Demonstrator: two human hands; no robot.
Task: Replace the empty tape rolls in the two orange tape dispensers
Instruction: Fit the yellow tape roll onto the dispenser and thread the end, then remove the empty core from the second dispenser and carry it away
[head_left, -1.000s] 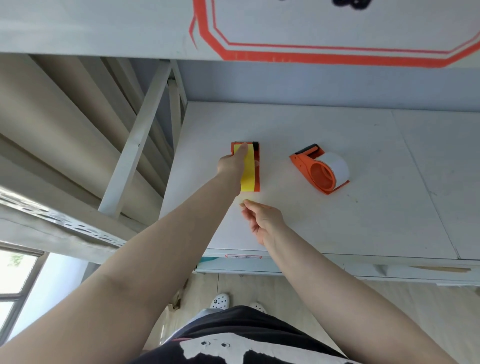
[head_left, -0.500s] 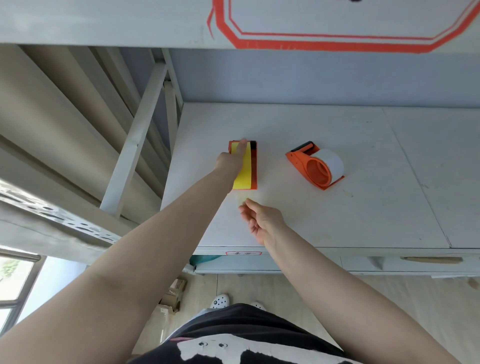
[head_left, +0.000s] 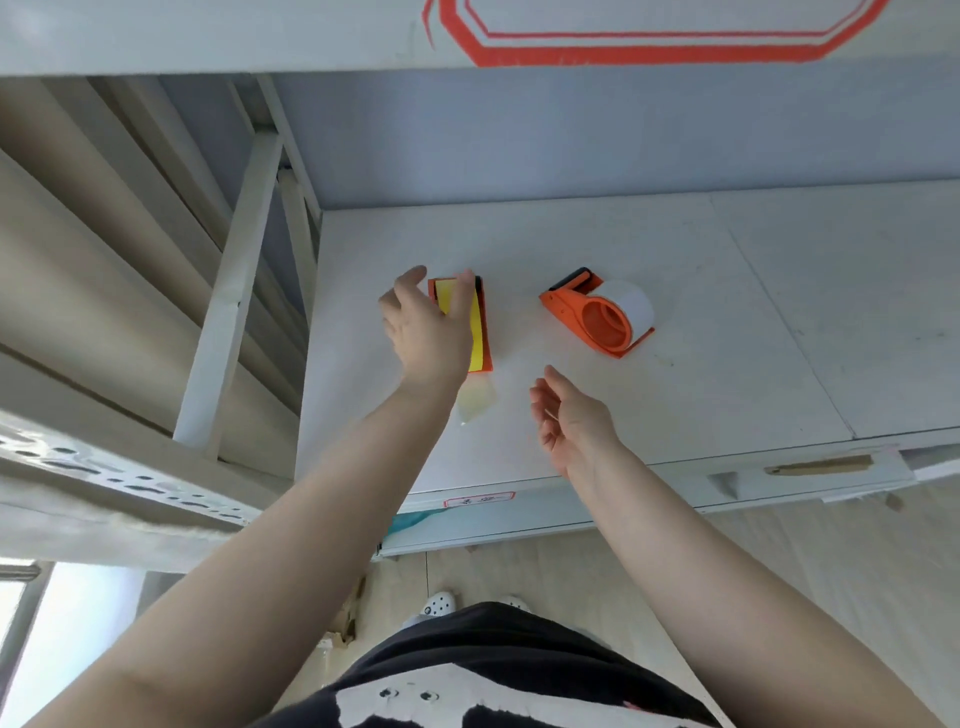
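Observation:
Two orange tape dispensers rest on a white desk (head_left: 727, 364). The left dispenser (head_left: 480, 332) carries a yellow roll and stands on edge; a strip of clear tape (head_left: 475, 402) trails from it toward me on the desk. My left hand (head_left: 428, 327) hovers over that dispenser with fingers spread, partly hiding it, holding nothing. The right dispenser (head_left: 597, 317) lies on its side with a white roll (head_left: 631, 306) in it. My right hand (head_left: 569, 415) hangs open, palm turned left, just right of the tape strip and nearer to me than both dispensers.
A white bed-frame ladder (head_left: 234, 291) and rails rise along the desk's left side. A white board with an orange outline (head_left: 649, 52) overhangs the back. A drawer front with a red label (head_left: 480, 500) sits under the desk's near edge.
My left hand lifted off the yellow-roll dispenser and spread its fingers. My right hand opened and moved right, leaving the tape strip lying on the desk.

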